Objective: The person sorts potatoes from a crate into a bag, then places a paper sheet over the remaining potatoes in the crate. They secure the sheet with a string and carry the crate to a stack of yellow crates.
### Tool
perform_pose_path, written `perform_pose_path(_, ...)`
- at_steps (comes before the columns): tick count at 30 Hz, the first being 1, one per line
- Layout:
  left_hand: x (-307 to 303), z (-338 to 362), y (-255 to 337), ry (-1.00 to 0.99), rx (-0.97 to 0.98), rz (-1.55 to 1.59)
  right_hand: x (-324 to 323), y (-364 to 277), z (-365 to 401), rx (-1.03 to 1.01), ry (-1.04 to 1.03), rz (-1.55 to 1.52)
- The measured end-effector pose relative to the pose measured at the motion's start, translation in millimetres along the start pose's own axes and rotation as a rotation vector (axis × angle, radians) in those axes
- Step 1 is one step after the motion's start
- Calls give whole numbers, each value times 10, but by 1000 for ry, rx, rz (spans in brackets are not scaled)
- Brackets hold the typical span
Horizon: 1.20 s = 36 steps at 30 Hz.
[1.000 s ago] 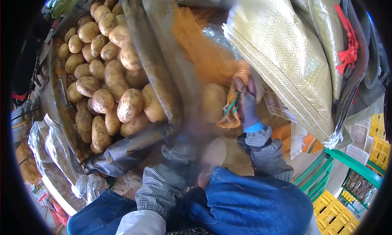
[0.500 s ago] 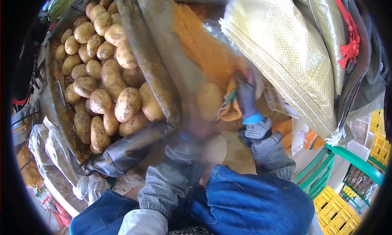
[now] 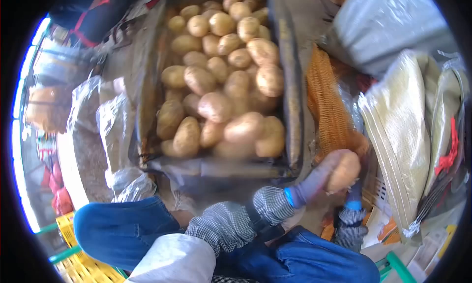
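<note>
My left hand [image 3: 318, 177], in a dark glove, reaches across to the right with its fingers wrapped round a large potato [image 3: 345, 171]. This potato is at the lower end of an orange mesh bag [image 3: 328, 103]. Just behind it, my right hand [image 3: 355, 190], also gloved, is partly covered by the potato; it is at the mouth of the mesh bag and appears to grip its edge, though the fingers are mostly hidden. Many loose potatoes [image 3: 216, 107] fill a dark-lined crate [image 3: 294, 93] in front of my knees.
Cream woven sacks [image 3: 400, 130] with a red tie [image 3: 448, 147] stand at the right, below a grey plastic sheet [image 3: 393, 24]. Clear plastic bags [image 3: 114, 135] lie left of the crate. Yellow crates [image 3: 88, 263] and green rails [image 3: 400, 268] are near the lower edges.
My left hand has carried the potato right, to the mesh bag beside my right hand. The view has turned, so the crate now appears further right.
</note>
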State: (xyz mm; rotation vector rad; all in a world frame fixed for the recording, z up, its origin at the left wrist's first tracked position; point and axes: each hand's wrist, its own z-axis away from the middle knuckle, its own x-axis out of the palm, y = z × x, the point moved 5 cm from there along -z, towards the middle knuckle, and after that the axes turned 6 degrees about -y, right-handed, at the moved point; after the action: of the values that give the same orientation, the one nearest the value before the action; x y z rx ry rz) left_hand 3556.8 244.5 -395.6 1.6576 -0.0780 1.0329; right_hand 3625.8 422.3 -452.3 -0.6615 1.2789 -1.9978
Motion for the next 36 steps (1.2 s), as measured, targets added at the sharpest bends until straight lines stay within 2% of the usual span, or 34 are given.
perform_pose_path(2,154,-103,241,30,15,37,-245,112,78,75,-18,255)
perform_pose_path(3,277,-122,564,30,21,80,-348,113,155,80,-26,463)
perform_pose_path(5,413,-89,885,68,63,82,-330,-234,510,-144,-59,823)
perform_pose_path(6,442,-62,1006,82,81,83,-82,-618,781,-336,-109,841)
perform_pose_path(7,434,-32,1157,108,132,-114,164,-998,1069,-529,-157,860)
perform_pose_path(9,434,62,1416,183,227,-489,712,-1555,1270,-519,-209,552)
perform_pose_path(10,472,79,1530,180,297,-558,939,-1743,1255,-508,-240,401)
perform_pose_path(12,621,96,1667,109,424,-856,1198,-1856,1171,-350,-291,163)
perform_pose_path(14,663,123,1983,62,474,-943,1428,-2006,1091,-176,-424,-76)
perform_pose_path(15,590,130,2125,-22,426,-996,1463,-2053,1053,-106,-446,-54)
perform_pose_path(17,375,253,2462,-192,314,-1092,1491,-2069,958,43,-479,-9)
perform_pose_path(18,223,361,2673,-172,408,-1229,1622,-2124,909,10,-499,33)
perform_pose_path(20,-295,559,3014,-280,115,-1467,2106,-2355,873,-88,-539,150)
perform_pose_path(21,-633,680,3133,-208,35,-1646,2434,-2526,843,-155,-553,229)
perform_pose_path(22,-1004,754,3259,-249,-216,-1780,2692,-2628,745,-214,-587,252)
perform_pose_path(23,-1334,866,3503,-30,-363,-1663,2960,-2697,579,-272,-624,280)
perform_pose_path(25,-1814,1004,3906,52,-396,-1889,3534,-2800,116,-468,-662,329)
perform_pose_path(27,-2307,1238,4074,247,-167,-2028,4069,-2843,-484,-671,-676,275)
perform_pose_path(29,-2637,1434,4032,335,-214,-1937,4510,-2833,-984,-844,-604,303)
perform_pose_path(30,-2765,1487,3963,381,-237,-1887,4664,-2784,-1220,-888,-528,495)
perform_pose_path(32,-2868,1546,3830,394,-106,-1914,4882,-2611,-1649,-949,-368,876)
perform_pose_path(33,-2916,1569,3794,395,-51,-1923,4936,-2478,-1805,-1063,-287,1194)
perform_pose_path(35,-2955,1575,3780,393,-73,-1863,4965,-2180,-2009,-1237,-112,1840)
perform_pose_path(36,-2980,1589,3771,376,-81,-1848,4991,-2122,-2148,-1098,-135,2002)
